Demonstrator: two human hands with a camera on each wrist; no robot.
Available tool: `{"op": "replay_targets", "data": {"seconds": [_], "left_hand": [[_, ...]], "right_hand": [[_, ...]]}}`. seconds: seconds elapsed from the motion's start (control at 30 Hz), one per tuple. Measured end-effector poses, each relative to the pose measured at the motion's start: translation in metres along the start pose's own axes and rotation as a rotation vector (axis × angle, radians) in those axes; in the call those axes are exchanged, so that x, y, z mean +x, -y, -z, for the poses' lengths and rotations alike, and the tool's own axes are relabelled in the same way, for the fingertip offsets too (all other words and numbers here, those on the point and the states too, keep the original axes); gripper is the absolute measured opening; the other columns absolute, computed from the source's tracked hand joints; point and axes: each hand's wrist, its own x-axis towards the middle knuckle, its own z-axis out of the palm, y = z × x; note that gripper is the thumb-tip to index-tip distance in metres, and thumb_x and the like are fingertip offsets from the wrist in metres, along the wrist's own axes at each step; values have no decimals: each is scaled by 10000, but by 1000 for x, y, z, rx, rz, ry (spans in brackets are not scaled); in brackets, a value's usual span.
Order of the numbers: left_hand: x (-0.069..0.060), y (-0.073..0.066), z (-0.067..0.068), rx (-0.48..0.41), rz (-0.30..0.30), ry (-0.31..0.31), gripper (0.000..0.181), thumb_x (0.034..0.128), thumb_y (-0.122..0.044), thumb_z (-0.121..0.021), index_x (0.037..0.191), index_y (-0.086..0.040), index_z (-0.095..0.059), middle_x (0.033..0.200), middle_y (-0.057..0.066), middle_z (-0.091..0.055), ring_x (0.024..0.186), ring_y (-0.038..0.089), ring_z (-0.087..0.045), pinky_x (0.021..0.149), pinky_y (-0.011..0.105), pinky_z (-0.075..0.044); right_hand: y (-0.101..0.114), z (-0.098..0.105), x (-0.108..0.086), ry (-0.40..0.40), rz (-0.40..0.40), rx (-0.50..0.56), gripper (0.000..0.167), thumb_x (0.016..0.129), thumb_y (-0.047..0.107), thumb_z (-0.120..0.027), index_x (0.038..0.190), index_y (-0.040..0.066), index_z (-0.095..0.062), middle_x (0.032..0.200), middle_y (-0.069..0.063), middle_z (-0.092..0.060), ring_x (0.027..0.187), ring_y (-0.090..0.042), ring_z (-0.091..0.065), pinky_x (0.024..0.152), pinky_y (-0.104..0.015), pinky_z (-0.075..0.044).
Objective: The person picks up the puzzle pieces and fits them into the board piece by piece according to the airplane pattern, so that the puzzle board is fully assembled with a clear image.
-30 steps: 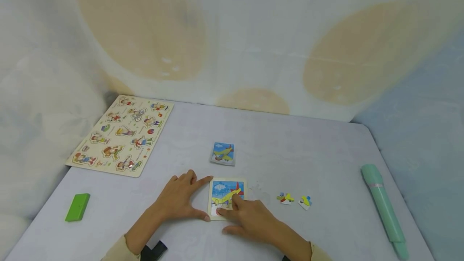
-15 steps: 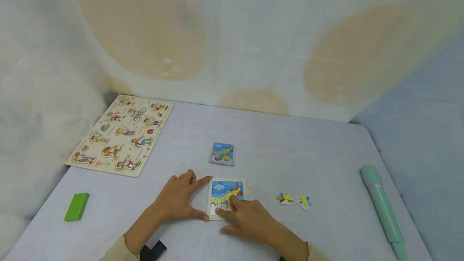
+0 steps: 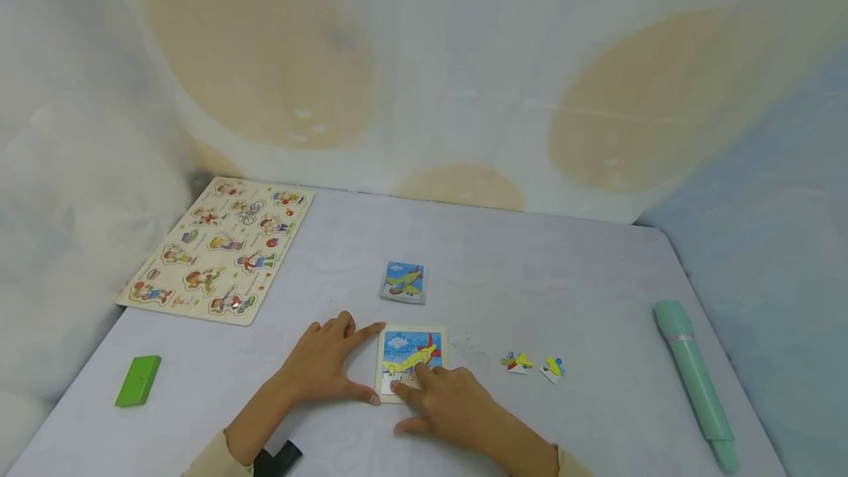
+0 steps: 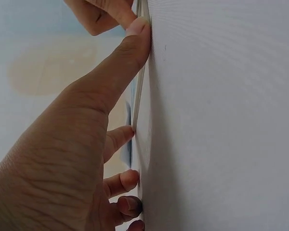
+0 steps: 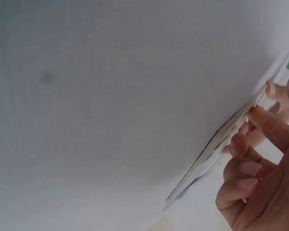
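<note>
A small jigsaw puzzle board point(image 3: 414, 328) with a yellow airplane picture lies flat on the table at the front middle. My left hand point(image 3: 321, 359) rests at its left side, thumb at the near corner and index finger at the far corner. From the right, my right hand point(image 3: 457, 407) presses fingertips on the lower part of the picture, which partly hides it. In the right wrist view, that hand's index finger reaches the board point(image 5: 226, 137) while other fingers are bent. Two loose jigsaw pieces point(image 3: 517, 362) lie on the table to the right of the board.
A small airplane picture card point(image 3: 403, 283) lies behind the board. A large wooden figure puzzle point(image 3: 218, 249) occupies the back left. There is a green block point(image 3: 138, 381) at the left and a mint-green tube-shaped object point(image 3: 695, 385) along the right edge.
The right hand's fingers have shifted slightly left over the lower part of the puzzle, its thumb moving a little too. The left hand keeps its place at the board's edge.
</note>
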Motion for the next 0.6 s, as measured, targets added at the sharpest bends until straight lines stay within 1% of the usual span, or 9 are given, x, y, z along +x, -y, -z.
{"op": "replay_targets", "data": {"seconds": [0.1, 0.17, 0.27, 0.33, 0.43, 0.53, 0.6], "left_hand": [[0, 0, 1, -5, 0, 4, 1078, 557, -956, -560, 1456, -366, -489, 919, -74, -347, 765, 70, -349, 679, 280, -257], [0, 0, 1, -7, -1, 3, 1082, 553, -958, -559, 1456, -365, -490, 916, -76, -344, 759, 69, -347, 679, 279, -258], [0, -1, 0, -6, -5, -5, 1088, 548, -961, -559, 1453, -360, -496, 910, -76, -344, 751, 68, -344, 679, 278, -260], [1, -1, 0, -5, -6, -7, 1088, 546, -960, -561, 1450, -358, -499, 907, -76, -343, 751, 68, -343, 679, 279, -259], [1, -1, 1, -5, 0, -1, 1085, 544, -959, -567, 1449, -363, -500, 905, -75, -339, 757, 71, -343, 680, 282, -255], [1, -1, 1, -2, 6, 7, 1081, 546, -959, -567, 1448, -367, -498, 903, -74, -336, 762, 72, -342, 680, 283, -252], [1, -1, 0, -2, 9, 9, 1084, 544, -964, -561, 1448, -368, -497, 901, -73, -336, 763, 73, -342, 677, 283, -251]], "right_hand": [[-6, 0, -2, -1, -49, 146, 547, 909, 702, -463, 1305, 372, -646, 892, 61, -542, 585, -23, -455, 463, -164, -291], [-10, -1, -4, -12, -85, 252, 546, 901, 692, -494, 1300, 354, -653, 885, 75, -517, 591, 3, -410, 486, -139, -289], [-16, 1, -8, -27, -155, 428, 542, 884, 662, -559, 1297, 328, -664, 924, 98, -505, 636, 30, -399, 537, -116, -307], [-20, 1, -11, -48, -200, 519, 549, 860, 638, -615, 1289, 302, -676, 956, 114, -506, 669, 30, -411, 567, -116, -328], [-26, 0, -18, -82, -259, 617, 551, 822, 592, -692, 1277, 281, -687, 956, 118, -492, 680, 27, -389, 575, -120, -322], [-32, -1, -27, -135, -290, 696, 565, 783, 509, -770, 1270, 233, -696, 923, 86, -493, 661, 23, -350, 569, -120, -313], [-37, 0, -32, -157, -315, 741, 569, 757, 441, -819, 1262, 206, -701, 904, 59, -504, 642, 24, -330, 557, -124, -309]]}}
